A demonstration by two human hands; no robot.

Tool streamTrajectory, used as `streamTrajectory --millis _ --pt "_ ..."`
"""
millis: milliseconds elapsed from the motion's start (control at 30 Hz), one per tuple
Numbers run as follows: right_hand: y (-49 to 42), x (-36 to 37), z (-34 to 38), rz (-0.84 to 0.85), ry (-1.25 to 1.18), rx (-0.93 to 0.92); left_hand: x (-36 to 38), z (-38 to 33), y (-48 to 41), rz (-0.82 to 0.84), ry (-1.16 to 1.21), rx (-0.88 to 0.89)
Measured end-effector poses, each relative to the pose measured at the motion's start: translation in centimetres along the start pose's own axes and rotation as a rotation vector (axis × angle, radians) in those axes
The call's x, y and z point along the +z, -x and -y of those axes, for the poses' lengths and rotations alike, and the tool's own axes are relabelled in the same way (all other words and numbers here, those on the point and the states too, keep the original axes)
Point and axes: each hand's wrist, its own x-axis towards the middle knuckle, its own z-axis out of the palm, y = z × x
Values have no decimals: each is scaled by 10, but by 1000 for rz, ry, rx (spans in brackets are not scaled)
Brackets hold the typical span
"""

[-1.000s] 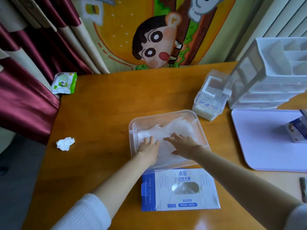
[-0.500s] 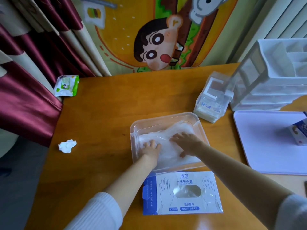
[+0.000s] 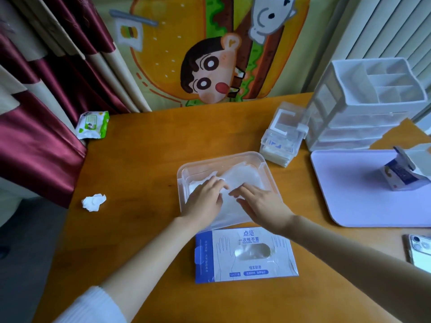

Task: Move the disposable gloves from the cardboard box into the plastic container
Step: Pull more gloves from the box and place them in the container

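Note:
A clear plastic container [image 3: 261, 162] sits mid-table with a stack of translucent disposable gloves [image 3: 245, 177] lying flat inside it. My left hand [image 3: 205, 199] rests palm down on the left part of the gloves, fingers straight. My right hand [image 3: 261, 202] presses flat on the gloves' near right part, fingers spread. The white and blue cardboard glove box [image 3: 245, 255] lies flat just in front of the container, its oval window facing up.
A crumpled tissue [image 3: 94, 202] and a green wipes pack [image 3: 92, 124] lie at the table's left. Stacked clear boxes [image 3: 283, 136] and a white drawer organiser [image 3: 373, 101] stand back right. A lilac tray [image 3: 349, 194] holds a small carton [image 3: 405, 173]. A phone [image 3: 419, 251] lies near right.
Both hands have slid a little across the gloves inside the container, still pressing them flat. The camera has tilted slightly, shifting the scene downward.

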Motion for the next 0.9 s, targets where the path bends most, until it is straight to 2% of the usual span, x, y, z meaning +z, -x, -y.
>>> streamTrajectory --millis 100,200,267,367,400,467,567,700,800,900 --pt "35 9 9 6 -20 10 0 -18 25 -77 55 103" --pt "64 24 13 52 8 34 18 -25 49 10 23 169" --pt "76 32 17 176 -4 109 25 -27 61 47 -55 208" --pt "91 51 11 487 91 218 36 -29 72 60 -177 325" --pt "94 54 10 560 112 258 38 -31 76 143 -201 326" --pt "95 59 6 598 107 328 45 -29 82 297 -225 230" --pt "87 60 7 667 194 324 53 -21 87 514 -239 50" --pt "73 63 10 725 244 370 58 -19 87 547 -215 6" --pt "68 70 10 668 95 515 62 -20 86 546 -214 -7" --pt "67 64 13 619 2 553 64 -18 85 554 -206 -28"
